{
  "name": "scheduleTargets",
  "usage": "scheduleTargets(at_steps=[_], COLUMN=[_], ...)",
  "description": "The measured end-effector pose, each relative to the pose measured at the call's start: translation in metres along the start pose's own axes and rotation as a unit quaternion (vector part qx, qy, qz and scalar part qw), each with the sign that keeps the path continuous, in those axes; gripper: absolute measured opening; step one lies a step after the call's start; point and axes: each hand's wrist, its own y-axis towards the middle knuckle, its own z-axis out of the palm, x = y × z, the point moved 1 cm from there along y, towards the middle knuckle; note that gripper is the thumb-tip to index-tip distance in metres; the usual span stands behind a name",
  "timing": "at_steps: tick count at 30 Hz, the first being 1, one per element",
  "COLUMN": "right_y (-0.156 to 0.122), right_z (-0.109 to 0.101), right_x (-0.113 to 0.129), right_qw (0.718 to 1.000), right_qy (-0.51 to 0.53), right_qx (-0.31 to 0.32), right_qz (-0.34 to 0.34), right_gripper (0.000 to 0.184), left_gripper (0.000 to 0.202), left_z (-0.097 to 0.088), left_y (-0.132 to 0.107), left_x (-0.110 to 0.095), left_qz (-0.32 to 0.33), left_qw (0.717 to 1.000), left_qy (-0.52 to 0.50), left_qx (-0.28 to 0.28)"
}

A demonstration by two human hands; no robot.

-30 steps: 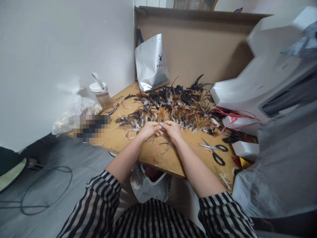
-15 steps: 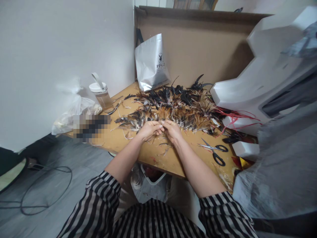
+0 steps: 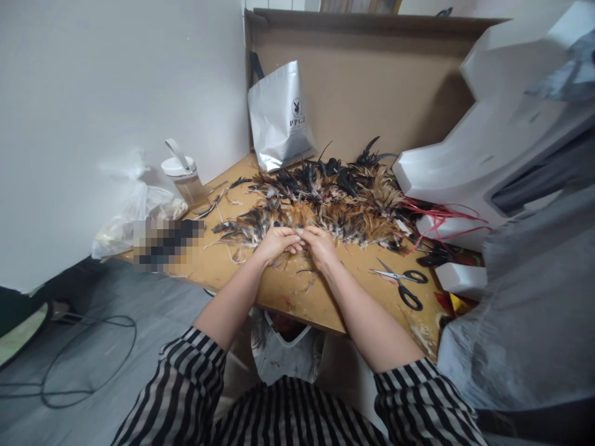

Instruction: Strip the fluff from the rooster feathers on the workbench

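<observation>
My left hand [image 3: 279,242] and my right hand [image 3: 319,245] meet at the fingertips over the near edge of a pile of feathers. Both are closed in a pinch, thumbs and forefingers almost touching. Whatever lies between the fingers is too small or hidden to make out. Brown and golden feathers [image 3: 346,220] spread in a row just beyond the hands. Behind that row lie darker, black feathers [image 3: 320,175]. Loose bits of feather [image 3: 307,282] are scattered on the wooden table [image 3: 279,297] below my wrists. Scissors [image 3: 400,280] with black handles rest partly spread, right of my right forearm.
A silver bag [image 3: 281,121] stands at the back against a cardboard panel [image 3: 372,80]. On the left are a lidded cup [image 3: 186,179] and a plastic bag [image 3: 139,210]. Red strings [image 3: 446,217] and white foam [image 3: 432,161] border the right. A bin [image 3: 283,337] sits beneath the table edge.
The view has shifted slightly, so the things on the table sit a little further left. My hands keep the same pinched pose at the feathers.
</observation>
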Motion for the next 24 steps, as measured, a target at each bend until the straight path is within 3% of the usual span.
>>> scheduleTargets(at_steps=[6, 10, 13, 15, 18, 24], right_y=[-0.004, -0.007, -0.010, -0.012, -0.015, -0.013], right_z=[0.008, 0.013, 0.017, 0.019, 0.022, 0.018], right_x=[0.002, 0.003, 0.003, 0.003, 0.003, 0.004], right_qw=[0.998, 0.994, 0.992, 0.984, 0.968, 0.953], right_qy=[-0.023, 0.032, 0.087, 0.129, 0.190, 0.235], right_qx=[-0.057, -0.102, -0.068, -0.029, 0.016, 0.062], right_qz=[-0.026, -0.013, 0.054, 0.116, 0.164, 0.181], right_gripper=[0.029, 0.032, 0.031, 0.026, 0.020, 0.015], left_gripper=[0.022, 0.022, 0.022, 0.023, 0.027, 0.026], left_z=[0.002, 0.000, -0.003, -0.004, -0.003, 0.000], left_y=[0.001, 0.001, 0.000, 0.000, -0.001, -0.002], left_x=[0.001, -0.005, -0.009, -0.010, -0.010, -0.009], left_qz=[0.020, 0.069, 0.109, 0.117, 0.104, 0.098], left_qw=[0.999, 0.991, 0.977, 0.973, 0.980, 0.987], left_qy=[0.026, 0.045, 0.045, 0.035, 0.013, -0.003], left_qx=[-0.029, -0.106, -0.177, -0.195, -0.172, -0.131])
